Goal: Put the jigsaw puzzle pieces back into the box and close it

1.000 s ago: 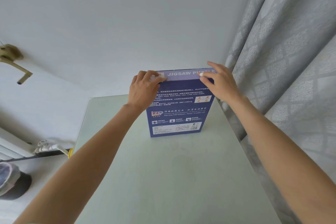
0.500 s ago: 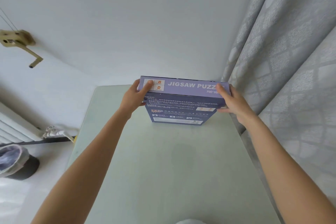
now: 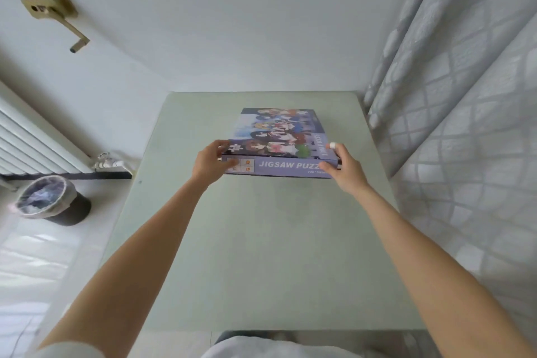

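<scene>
The jigsaw puzzle box (image 3: 276,139) lies flat on the far half of the pale green counter (image 3: 261,241), picture side up, its lid closed. The printed title on its near side reads "JIGSAW PUZZ" and then disappears behind the right hand (image 3: 344,167); the small line of print beneath it is blurred and partly covered. On the lid, the illustration shows cartoon figures, but they are too soft and foreshortened to describe further. No loose puzzle pieces show anywhere on the counter, and the inside of the box is hidden.

The left hand (image 3: 210,164) grips the box's near left corner, thumb on top of the lid's edge and curled fingers against the side panel, covering part of the small orange-lettered squares there. The right hand grips the near right corner, fingers curled round it: one finger wearing a white tip or bandage reaches over the lid's edge, and the thumb presses on the side panel. Whether the fingers go under the box cannot be told.

A grey patterned curtain (image 3: 465,96) hangs at the counter's right edge. On the floor to the left stands a dark waste bin (image 3: 52,200) lined with a plastic bag, near a white radiator (image 3: 32,139) cut off by the frame. A tan crank handle (image 3: 55,14) is mounted on the wall. At the bottom edge, a bit of white clothing (image 3: 276,350) is cropped.
</scene>
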